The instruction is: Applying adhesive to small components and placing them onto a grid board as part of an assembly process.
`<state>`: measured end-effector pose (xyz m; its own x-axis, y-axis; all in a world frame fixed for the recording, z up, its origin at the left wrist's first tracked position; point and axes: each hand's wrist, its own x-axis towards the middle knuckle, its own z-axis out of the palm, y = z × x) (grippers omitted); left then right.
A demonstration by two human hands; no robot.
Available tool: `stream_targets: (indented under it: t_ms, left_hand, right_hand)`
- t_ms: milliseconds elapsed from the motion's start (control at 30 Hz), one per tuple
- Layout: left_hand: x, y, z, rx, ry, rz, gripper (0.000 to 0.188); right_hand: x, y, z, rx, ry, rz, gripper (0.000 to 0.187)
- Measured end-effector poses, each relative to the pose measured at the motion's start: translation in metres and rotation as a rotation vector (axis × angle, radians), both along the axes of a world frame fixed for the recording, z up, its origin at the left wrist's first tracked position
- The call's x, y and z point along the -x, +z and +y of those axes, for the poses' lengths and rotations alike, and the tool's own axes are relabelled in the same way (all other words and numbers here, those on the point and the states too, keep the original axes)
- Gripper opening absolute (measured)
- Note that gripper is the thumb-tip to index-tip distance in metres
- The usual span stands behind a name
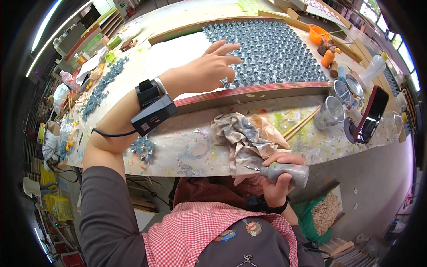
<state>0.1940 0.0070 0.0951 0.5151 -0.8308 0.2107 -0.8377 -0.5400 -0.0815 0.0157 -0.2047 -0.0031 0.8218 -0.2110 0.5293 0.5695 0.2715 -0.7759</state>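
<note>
My left hand point(202, 69) reaches over the left edge of a dense block of small blue-grey figurines point(275, 53), its fingers spread apart. I cannot tell whether its fingertips touch any of them. The figurines stand in close rows beside a white sheet point(178, 51). Near the table's front edge, my right hand point(278, 182) is wrapped round a grey squeeze bottle point(296, 173). The bottle lies tilted, its thin metal nozzle point(252, 168) pointing left. Just beyond it is a crumpled, paint-stained cloth point(242, 138).
A wooden rail point(253, 94) runs along the near side of the figurines. On the right are wooden sticks point(302, 123), plastic cups point(330, 111), a phone on a stand point(372, 113), an orange bottle point(328, 58) and an orange bowl point(316, 34). Loose figurines point(100, 91) lie left.
</note>
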Motion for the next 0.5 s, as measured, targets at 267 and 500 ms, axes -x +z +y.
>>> stream_targets:
  t_ms: [267, 500]
  left_hand:
    - [-0.0013, -0.0039, 0.0013, 0.027, -0.013, -0.004, 0.006]
    - [-0.0034, -0.0065, 0.0040, 0.056, -0.003, 0.030, 0.007]
  right_hand:
    - [-0.0001, 0.0026, 0.0029, 0.022, -0.022, -0.021, 0.047]
    - [-0.0011, 0.0020, 0.0027, 0.031, -0.022, -0.031, 0.047]
